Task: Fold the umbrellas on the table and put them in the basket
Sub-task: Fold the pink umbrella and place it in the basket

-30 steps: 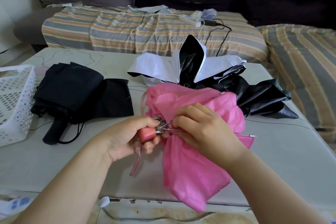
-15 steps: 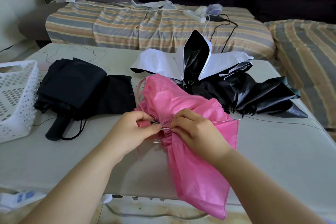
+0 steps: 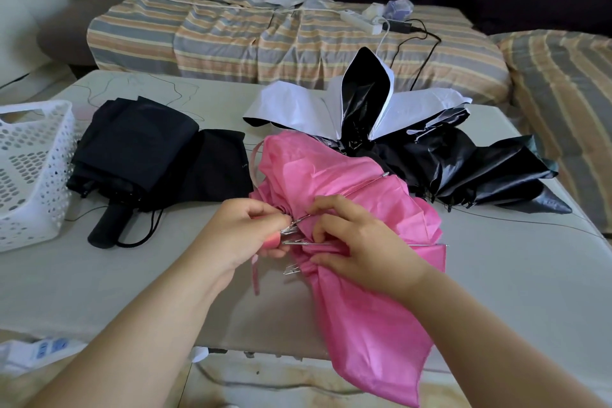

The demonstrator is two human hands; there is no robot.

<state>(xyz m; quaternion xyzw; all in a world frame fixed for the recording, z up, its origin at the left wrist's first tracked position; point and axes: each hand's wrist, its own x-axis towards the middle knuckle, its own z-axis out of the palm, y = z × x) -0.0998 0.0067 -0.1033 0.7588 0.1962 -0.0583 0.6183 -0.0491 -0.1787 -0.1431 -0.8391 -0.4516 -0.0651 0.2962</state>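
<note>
A person's two bare hands work at the near edge of a pale grey table (image 3: pixel 496 275) on a collapsed pink fabric umbrella with thin silver metal ribs (image 3: pixel 347 195). The left hand (image 3: pixel 241 235) is curled round the umbrella's pink handle end; the right hand (image 3: pixel 357 242) pinches the bunched cloth and ribs beside it. The loose canopy spills over the table's front edge. It looks light, the cloth soft and slippery, the ribs springy and easy to bend, so gathering cloth at the rib tips while holding the handle seems safest. Behind lie a black folding umbrella with a stubby handle (image 3: pixel 149 156) and a half-open black-and-white umbrella (image 3: pixel 397 129). A white perforated plastic basket (image 3: pixel 29 175) stands at the far left.
</note>
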